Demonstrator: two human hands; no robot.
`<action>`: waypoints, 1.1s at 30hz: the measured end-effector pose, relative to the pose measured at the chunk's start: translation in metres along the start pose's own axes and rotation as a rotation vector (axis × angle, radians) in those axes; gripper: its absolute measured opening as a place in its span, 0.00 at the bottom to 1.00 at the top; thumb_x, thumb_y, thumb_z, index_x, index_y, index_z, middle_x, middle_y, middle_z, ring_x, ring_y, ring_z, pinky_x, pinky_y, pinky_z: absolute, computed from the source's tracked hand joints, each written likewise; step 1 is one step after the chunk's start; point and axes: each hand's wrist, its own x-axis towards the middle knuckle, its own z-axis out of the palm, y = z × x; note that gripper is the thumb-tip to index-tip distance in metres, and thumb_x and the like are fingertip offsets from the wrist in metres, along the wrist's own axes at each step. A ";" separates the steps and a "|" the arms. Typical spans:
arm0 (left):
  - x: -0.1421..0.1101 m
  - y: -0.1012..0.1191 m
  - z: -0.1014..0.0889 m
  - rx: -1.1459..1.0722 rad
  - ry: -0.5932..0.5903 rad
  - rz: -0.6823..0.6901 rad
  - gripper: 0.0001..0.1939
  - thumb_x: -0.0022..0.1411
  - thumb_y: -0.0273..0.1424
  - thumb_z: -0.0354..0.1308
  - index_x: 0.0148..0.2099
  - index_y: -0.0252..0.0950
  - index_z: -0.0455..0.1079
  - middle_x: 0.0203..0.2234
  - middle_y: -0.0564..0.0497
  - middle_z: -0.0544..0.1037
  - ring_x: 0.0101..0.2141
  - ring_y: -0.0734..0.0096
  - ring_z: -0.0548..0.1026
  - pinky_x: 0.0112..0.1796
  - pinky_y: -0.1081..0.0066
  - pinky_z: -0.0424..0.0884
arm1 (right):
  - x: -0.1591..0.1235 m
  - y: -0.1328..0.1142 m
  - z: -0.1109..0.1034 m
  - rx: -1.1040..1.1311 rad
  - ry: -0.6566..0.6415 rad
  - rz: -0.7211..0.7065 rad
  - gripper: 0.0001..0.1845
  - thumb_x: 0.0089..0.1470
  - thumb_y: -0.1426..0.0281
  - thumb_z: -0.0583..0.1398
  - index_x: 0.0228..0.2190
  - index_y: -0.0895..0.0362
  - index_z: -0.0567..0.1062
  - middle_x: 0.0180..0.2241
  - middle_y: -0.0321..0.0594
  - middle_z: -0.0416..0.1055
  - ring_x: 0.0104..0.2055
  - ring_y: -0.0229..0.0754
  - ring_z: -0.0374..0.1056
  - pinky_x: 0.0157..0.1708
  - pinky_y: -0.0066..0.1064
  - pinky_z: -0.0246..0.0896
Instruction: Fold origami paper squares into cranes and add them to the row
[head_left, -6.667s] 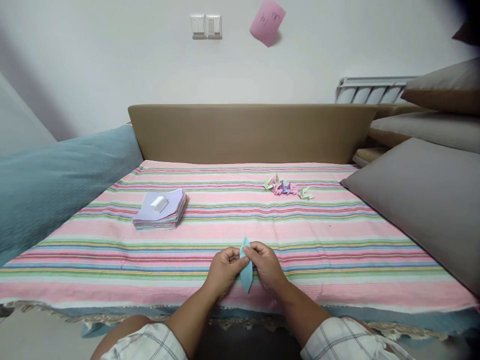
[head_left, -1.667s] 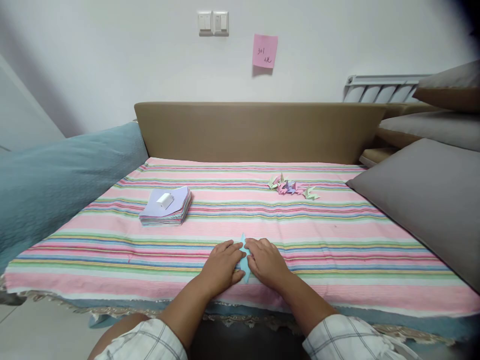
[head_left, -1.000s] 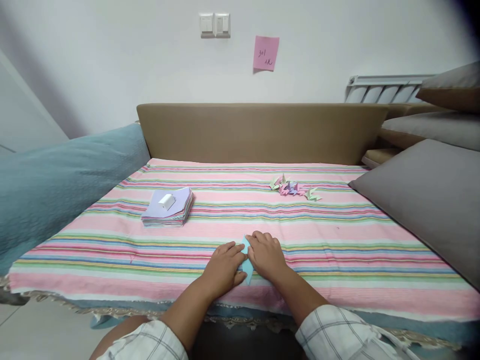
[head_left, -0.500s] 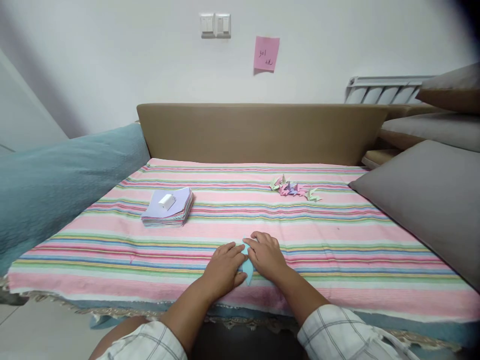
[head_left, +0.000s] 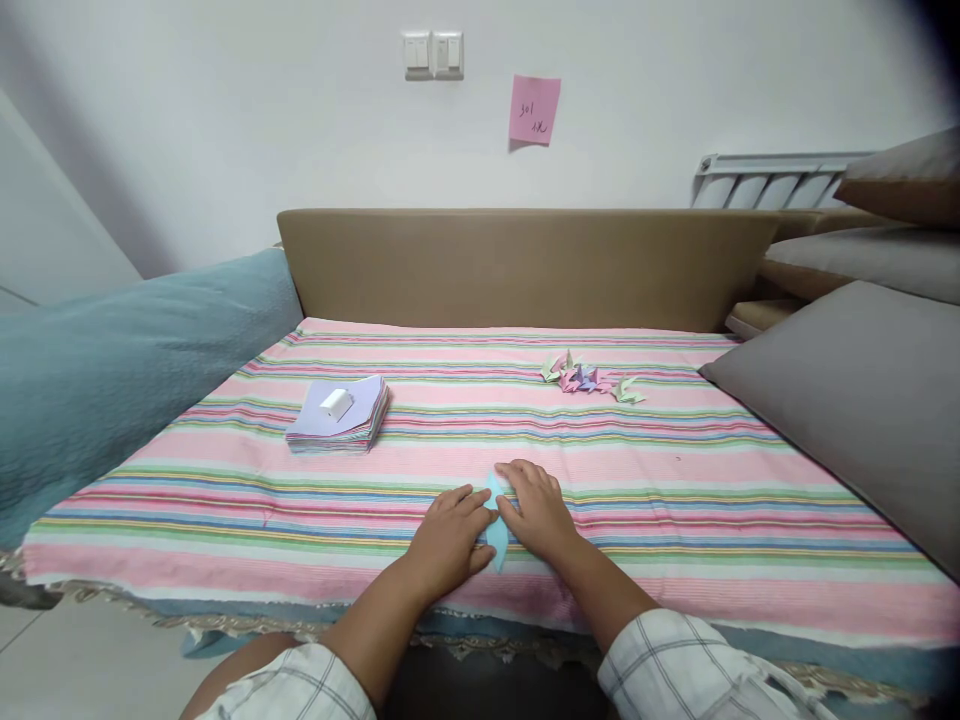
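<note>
A narrow folded piece of light blue paper (head_left: 497, 538), pointed at its lower end, lies flat on the striped cloth between my hands. My left hand (head_left: 450, 535) rests palm down with fingers spread; its fingertips press on the paper's left side, and the thumb touches near the lower end. On the other side, my right hand (head_left: 536, 508) lies flat, its thumb on the paper's middle and its index finger by the top tip. Parts of the paper are hidden under my fingers. Farther back to the right sit several small folded paper cranes (head_left: 589, 378) in pink, purple and pale green.
At the left stands a stack of coloured paper sheets (head_left: 337, 430) with a small white block (head_left: 336, 403) on top. The striped cloth (head_left: 225, 480) covers the seat. Grey cushions (head_left: 847, 370) pile up at the right; a blue-covered armrest (head_left: 150, 360) bounds the left.
My right index finger and fingertips have shifted slightly right at the paper's upper end, so more of its top shows. My left hand stays nearly still. The whole view has shifted slightly.
</note>
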 end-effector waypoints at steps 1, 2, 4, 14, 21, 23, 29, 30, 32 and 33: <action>0.000 0.000 0.000 -0.002 0.002 0.001 0.25 0.51 0.31 0.60 0.53 0.41 0.66 0.57 0.48 0.64 0.57 0.52 0.59 0.56 0.52 0.55 | -0.001 0.001 0.000 0.019 0.003 -0.024 0.19 0.52 0.69 0.56 0.47 0.50 0.70 0.48 0.42 0.64 0.51 0.46 0.57 0.48 0.39 0.51; 0.000 0.001 0.000 -0.004 0.006 0.003 0.26 0.51 0.31 0.60 0.54 0.41 0.66 0.57 0.48 0.64 0.57 0.53 0.59 0.56 0.52 0.55 | -0.002 0.002 0.000 0.026 0.000 -0.044 0.16 0.52 0.69 0.56 0.44 0.49 0.72 0.47 0.41 0.64 0.51 0.46 0.58 0.48 0.39 0.51; 0.001 0.001 0.000 -0.006 0.012 0.004 0.25 0.51 0.30 0.60 0.53 0.42 0.66 0.57 0.48 0.64 0.57 0.53 0.60 0.56 0.52 0.56 | -0.003 0.002 0.000 0.008 -0.008 -0.056 0.14 0.53 0.69 0.55 0.41 0.48 0.74 0.47 0.40 0.65 0.51 0.46 0.58 0.48 0.40 0.51; -0.002 -0.005 0.005 -0.083 0.027 -0.019 0.24 0.51 0.31 0.61 0.53 0.42 0.66 0.58 0.48 0.63 0.58 0.52 0.57 0.56 0.51 0.55 | 0.001 0.012 0.001 0.193 0.085 -0.070 0.19 0.51 0.78 0.49 0.41 0.54 0.73 0.43 0.42 0.70 0.47 0.44 0.61 0.46 0.40 0.56; -0.002 -0.006 0.007 -0.145 0.065 -0.047 0.26 0.50 0.30 0.61 0.52 0.42 0.65 0.57 0.50 0.65 0.58 0.55 0.58 0.56 0.53 0.56 | -0.016 0.023 -0.003 0.214 -0.019 -0.369 0.17 0.45 0.81 0.52 0.33 0.54 0.75 0.38 0.38 0.74 0.39 0.43 0.64 0.42 0.38 0.58; -0.002 -0.006 0.008 -0.136 0.085 -0.031 0.25 0.50 0.31 0.62 0.52 0.40 0.65 0.56 0.49 0.66 0.57 0.55 0.58 0.55 0.53 0.57 | -0.019 0.023 -0.005 0.181 -0.029 -0.386 0.18 0.45 0.81 0.52 0.34 0.54 0.75 0.40 0.39 0.74 0.41 0.43 0.64 0.42 0.38 0.58; -0.005 -0.006 0.008 -0.053 0.182 0.128 0.14 0.55 0.33 0.58 0.46 0.42 0.71 0.54 0.47 0.67 0.55 0.56 0.61 0.55 0.54 0.56 | -0.026 0.021 -0.011 0.117 -0.066 -0.424 0.20 0.46 0.81 0.52 0.38 0.53 0.75 0.43 0.40 0.71 0.45 0.44 0.62 0.46 0.40 0.57; -0.006 -0.006 0.007 -0.057 0.175 0.144 0.13 0.56 0.33 0.57 0.45 0.43 0.72 0.51 0.48 0.70 0.54 0.57 0.62 0.55 0.54 0.55 | -0.027 0.020 -0.012 0.110 -0.064 -0.424 0.20 0.46 0.81 0.52 0.38 0.53 0.75 0.43 0.40 0.71 0.46 0.45 0.61 0.46 0.40 0.57; -0.006 -0.006 0.003 -0.084 0.132 0.151 0.13 0.57 0.34 0.56 0.46 0.44 0.72 0.48 0.49 0.72 0.52 0.59 0.65 0.55 0.54 0.53 | -0.028 0.019 -0.012 0.106 -0.065 -0.422 0.20 0.45 0.81 0.52 0.38 0.54 0.75 0.43 0.40 0.72 0.46 0.45 0.60 0.47 0.40 0.57; -0.006 -0.007 0.001 -0.106 0.106 0.145 0.14 0.57 0.35 0.57 0.47 0.45 0.71 0.48 0.49 0.73 0.51 0.60 0.66 0.55 0.53 0.53 | -0.029 0.018 -0.013 0.110 -0.071 -0.420 0.20 0.45 0.81 0.52 0.37 0.54 0.75 0.41 0.40 0.72 0.46 0.45 0.61 0.46 0.40 0.57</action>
